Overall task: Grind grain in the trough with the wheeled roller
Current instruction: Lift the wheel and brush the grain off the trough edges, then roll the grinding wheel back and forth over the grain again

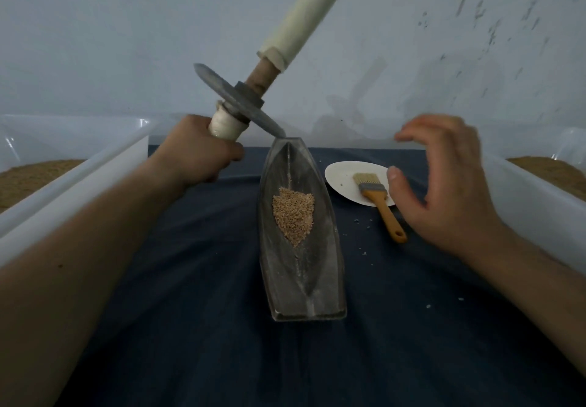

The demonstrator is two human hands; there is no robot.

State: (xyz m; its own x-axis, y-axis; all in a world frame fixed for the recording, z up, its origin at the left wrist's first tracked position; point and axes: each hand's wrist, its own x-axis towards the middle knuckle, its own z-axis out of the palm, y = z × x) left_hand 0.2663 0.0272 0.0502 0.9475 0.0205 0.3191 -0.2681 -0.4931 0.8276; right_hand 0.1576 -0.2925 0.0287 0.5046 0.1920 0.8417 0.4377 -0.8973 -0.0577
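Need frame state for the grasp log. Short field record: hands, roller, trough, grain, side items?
left hand: fingers grip the roller by its lower wrapped handle
right hand: open, holds nothing, in front of the plate
roller: raised, tilted; wheel edge at the trough far tip, contact unclear
grain: pile mid-trough
brush: bristles on plate, handle end on cloth
bins: one each side, brownish contents
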